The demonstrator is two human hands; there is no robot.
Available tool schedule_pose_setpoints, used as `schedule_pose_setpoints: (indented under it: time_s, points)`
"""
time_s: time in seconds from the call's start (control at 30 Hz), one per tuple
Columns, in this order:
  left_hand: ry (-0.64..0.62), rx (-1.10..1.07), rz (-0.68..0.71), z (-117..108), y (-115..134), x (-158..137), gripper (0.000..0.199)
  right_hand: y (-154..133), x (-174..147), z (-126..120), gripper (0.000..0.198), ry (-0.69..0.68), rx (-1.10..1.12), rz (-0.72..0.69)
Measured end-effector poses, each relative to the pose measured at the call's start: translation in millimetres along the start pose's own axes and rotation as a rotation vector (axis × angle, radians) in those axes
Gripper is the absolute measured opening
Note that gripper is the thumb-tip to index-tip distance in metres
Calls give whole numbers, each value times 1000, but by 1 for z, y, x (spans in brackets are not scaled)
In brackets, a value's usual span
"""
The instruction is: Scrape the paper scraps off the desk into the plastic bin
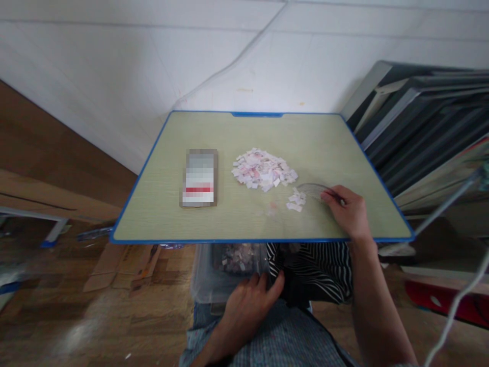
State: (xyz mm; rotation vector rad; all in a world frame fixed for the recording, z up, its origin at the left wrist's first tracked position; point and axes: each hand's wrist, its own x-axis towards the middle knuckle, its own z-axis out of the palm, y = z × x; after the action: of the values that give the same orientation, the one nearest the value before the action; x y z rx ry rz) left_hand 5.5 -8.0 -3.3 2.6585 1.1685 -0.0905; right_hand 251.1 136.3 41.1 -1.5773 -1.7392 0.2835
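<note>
Scraps of pale paper (263,171) are heaped mid-board on the blue-edged table (153,219), with some loose bits (296,200) spread just off the pile at 4 o'clock. Further out that way, a clear, dark-rimmed piece (315,189) is pinched between thumb and fingers of the right hand (349,209); exactly what it is can't be told. Down at 6 o'clock, the left hand (248,303) is rested half-open by the clear tub (204,288), nothing visibly gripped. Some pixelated box (199,178) is parked at 9 o'clock.

right hand (349,210): holds dark-edged item (313,189) | left hand (248,305): near bin (201,286) | table (321,140): paper scraps (263,171) heaped
</note>
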Motion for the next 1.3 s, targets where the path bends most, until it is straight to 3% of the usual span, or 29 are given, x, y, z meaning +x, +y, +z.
schedule_pose_setpoints:
  time_s: [0.17,0.33,0.53,0.77,1.0,1.3]
  points:
    - [-9,-6,3,0,0,1,55,6,-4,-12,11,-134,57,-207]
    - [0,7,-3,-1,-1,1,59,6,2,-10,10,-68,82,-248]
    - [-14,13,-10,-2,0,0,58,-3,6,-3,13,-266,200,-296]
    - [-3,17,-18,-1,0,1,57,-9,-17,-33,15,-491,220,-187]
    - [-24,24,-31,-4,0,2,56,0,-15,-31,21,-327,117,-55]
    - [11,28,-19,0,0,0,57,-6,-19,-34,27,-565,50,-57]
